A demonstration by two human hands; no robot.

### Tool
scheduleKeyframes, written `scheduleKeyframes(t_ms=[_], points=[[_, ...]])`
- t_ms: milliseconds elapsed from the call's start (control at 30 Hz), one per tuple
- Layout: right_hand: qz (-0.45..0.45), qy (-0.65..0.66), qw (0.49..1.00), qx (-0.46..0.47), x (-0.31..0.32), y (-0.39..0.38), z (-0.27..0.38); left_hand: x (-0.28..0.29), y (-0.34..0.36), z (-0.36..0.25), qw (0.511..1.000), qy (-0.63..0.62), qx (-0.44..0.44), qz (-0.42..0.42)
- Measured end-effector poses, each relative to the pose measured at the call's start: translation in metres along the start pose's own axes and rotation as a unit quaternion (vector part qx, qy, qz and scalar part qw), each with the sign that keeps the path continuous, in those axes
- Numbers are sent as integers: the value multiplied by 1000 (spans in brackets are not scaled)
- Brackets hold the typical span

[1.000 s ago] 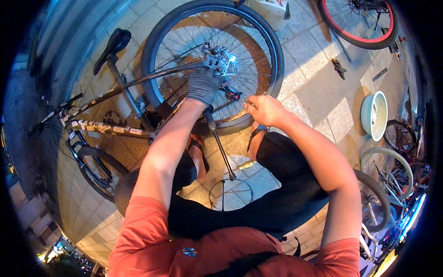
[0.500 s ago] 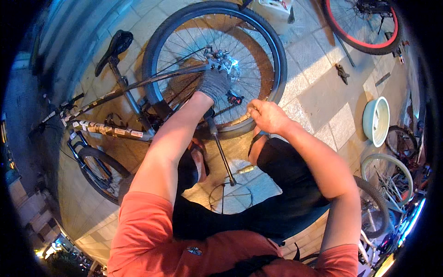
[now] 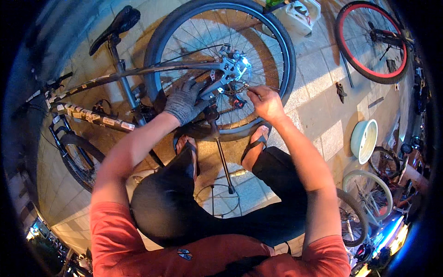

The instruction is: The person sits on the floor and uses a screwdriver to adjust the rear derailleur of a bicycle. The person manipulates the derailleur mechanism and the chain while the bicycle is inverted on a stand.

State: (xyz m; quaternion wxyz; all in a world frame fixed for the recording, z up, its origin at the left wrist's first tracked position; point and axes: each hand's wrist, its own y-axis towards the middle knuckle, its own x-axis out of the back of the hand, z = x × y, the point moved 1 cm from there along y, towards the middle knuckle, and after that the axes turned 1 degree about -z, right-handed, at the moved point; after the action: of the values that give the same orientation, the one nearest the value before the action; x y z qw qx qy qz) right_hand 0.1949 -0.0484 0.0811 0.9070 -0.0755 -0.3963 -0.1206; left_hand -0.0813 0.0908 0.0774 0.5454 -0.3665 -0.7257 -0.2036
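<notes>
A bicycle frame lies on its side, its rear wheel beneath the stays. My left hand, in a grey knit glove, grips the rear stay of the frame, thumb on the near side and fingers on the far side. Just right of the rear derailleur, my bare right hand is closed in a pinch over the spokes. Something small may be at its fingertips, too small to name. Between the hands, the silver rear dropout and the brake disc catch bright light.
Between my feet a black crank arm points toward me, above a thin cable loop. To the right are a pale basin, a red-rimmed wheel and a dark small tool. A white container stands at the far side.
My left hand has drawn back from the hub area to the stay, left and nearer. My right hand has risen slightly toward the hub. The whole view has shifted.
</notes>
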Motion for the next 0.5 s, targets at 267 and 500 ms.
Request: scheduleKeyframes(t_ms=[267,500], points=[[-64,-17,998,6,-34,14,7,-39,-18,18,991,-34,-11,-128],[-39,-50,996,57,-43,24,5,-43,-17,26,994,-92,49,-41]])
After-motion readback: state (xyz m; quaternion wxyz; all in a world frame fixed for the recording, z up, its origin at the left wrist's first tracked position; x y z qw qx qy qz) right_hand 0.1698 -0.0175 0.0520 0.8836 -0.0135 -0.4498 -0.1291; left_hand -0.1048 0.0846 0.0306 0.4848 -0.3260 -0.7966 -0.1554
